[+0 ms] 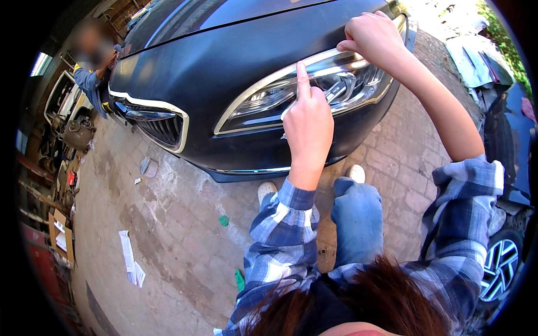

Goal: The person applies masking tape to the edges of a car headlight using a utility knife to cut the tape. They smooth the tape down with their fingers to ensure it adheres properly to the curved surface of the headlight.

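Fingers [303, 84] of the left hand [309, 127] are folded except the straight index, set apart with its tip at the pale tape [242, 103] on the headlight's [260, 103] upper edge; a lone fingertip probably suits such a narrow strip. Farther along that edge, the right hand [374, 40] has its fingers curled and thumb out; whether they pinch anything cannot be told. The tape rims the headlight on the dark car [235, 67], likely to cover its border. On the floor [185, 246], a tin [148, 167] has unclear contents; a cardboard box [69, 246] holds white papers [60, 236].
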The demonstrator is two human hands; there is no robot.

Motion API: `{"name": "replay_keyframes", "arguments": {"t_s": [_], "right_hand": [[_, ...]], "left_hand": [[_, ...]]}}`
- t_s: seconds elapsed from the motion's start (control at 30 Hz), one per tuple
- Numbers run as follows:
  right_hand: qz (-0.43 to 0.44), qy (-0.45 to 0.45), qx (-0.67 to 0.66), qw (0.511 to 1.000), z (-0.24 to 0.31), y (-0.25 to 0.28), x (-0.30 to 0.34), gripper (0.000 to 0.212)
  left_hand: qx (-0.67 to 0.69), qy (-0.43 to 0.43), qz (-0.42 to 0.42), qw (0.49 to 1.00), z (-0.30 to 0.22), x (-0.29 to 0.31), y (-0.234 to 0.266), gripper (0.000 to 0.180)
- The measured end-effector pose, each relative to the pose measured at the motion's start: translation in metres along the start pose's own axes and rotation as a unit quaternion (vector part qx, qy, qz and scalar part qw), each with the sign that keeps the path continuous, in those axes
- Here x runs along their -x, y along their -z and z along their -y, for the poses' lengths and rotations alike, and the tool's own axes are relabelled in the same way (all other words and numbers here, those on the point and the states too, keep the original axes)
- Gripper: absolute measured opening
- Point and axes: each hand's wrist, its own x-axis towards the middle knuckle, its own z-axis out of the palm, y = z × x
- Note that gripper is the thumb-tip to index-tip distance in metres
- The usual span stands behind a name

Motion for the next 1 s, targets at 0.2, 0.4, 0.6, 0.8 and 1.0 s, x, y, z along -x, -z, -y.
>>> {"name": "replay_keyframes", "arguments": {"t_s": [0.2, 0.4, 0.6, 0.8, 1.0], "right_hand": [[0.043, 0.001, 0.022, 0.999, 0.008, 0.008, -0.004, 0.033], [0.05, -0.002, 0.021, 0.999, 0.005, 0.012, -0.005, 0.034], [0.039, -0.004, 0.002, 0.999, 0.004, 0.012, -0.005, 0.036], [0.086, -0.028, -0.025, 0.996, 0.006, 0.013, -0.007, 0.034], [0.02, -0.037, -0.066, 0.997, 0.001, 0.003, 0.005, 0.035]], "left_hand": [[0.013, 0.009, 0.003, 1.0, 0.001, 0.0, 0.0, 0.015], [0.017, 0.003, -0.007, 1.0, -0.004, -0.002, -0.005, 0.012], [0.005, -0.001, -0.033, 0.999, -0.014, -0.006, -0.015, 0.012], [0.051, 0.011, -0.007, 0.999, -0.015, -0.003, -0.009, 0.012], [0.056, 0.056, 0.011, 0.997, -0.011, 0.001, 0.009, 0.015]]}}
